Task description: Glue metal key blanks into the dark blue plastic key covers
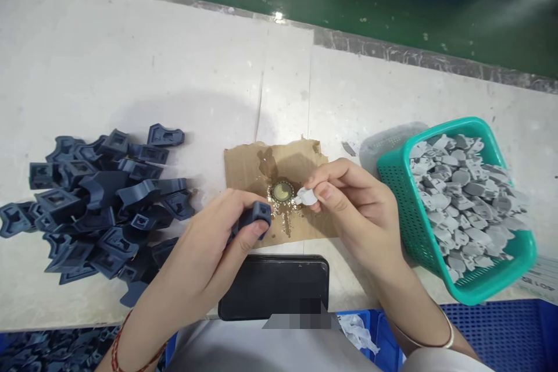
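My left hand [226, 238] is closed round a dark blue plastic part [261, 215], with one squared hollow end pointing towards the middle. Between the thumb and fingers of my right hand [353, 203] is a small light grey plastic piece [307, 196], its narrow end turned left. The two parts are apart from each other. Just beyond them a small round cap [282, 190] with yellowish liquid in it sits on a piece of brown cardboard [244, 168]. Wet, shiny spots surround the cap.
A heap of dark blue parts [104, 186] lies at the left. At the right stands a green basket [473, 296] full of grey pieces [462, 197]. A black phone [274, 288] lies near the front edge, with blue crates [501, 331] below.
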Available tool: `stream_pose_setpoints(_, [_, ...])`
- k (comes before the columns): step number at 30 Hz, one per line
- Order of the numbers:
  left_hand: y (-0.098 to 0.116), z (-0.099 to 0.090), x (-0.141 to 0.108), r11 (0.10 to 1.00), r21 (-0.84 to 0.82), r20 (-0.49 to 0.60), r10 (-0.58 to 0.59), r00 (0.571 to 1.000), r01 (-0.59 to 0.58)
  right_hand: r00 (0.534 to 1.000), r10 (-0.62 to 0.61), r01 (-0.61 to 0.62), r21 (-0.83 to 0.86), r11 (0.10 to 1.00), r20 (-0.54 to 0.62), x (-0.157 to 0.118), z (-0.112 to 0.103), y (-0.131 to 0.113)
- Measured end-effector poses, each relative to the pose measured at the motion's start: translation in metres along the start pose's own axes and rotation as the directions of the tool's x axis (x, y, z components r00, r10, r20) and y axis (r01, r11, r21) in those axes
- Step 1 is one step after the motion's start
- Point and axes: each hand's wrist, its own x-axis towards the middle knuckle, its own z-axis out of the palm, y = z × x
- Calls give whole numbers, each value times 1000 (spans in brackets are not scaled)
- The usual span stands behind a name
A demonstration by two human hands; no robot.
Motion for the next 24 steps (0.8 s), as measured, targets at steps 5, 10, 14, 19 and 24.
stream_pose_setpoints(5, [0,0,3,999,30,47,42,998,-44,994,-73,74,-1,997,75,-1,6,-3])
stream_pose_setpoints(10, [-2,3,3,999,13,73,49,996,-51,977,-134,143,-45,989,166,-1,9,-5])
stream_pose_setpoints(14, [-2,3,4,998,17,80,60,995,-62,964,-152,174,-85,981,217,-1,10,-3])
stream_pose_setpoints(19, [-1,3,3,998,23,91,59,994,-62,952,-165,203,-128,971,257,-2,9,0])
stream_pose_setpoints(24, [-4,4,3,994,61,68,86,994,-90,935,-205,260,-162,952,290,-3,10,3])
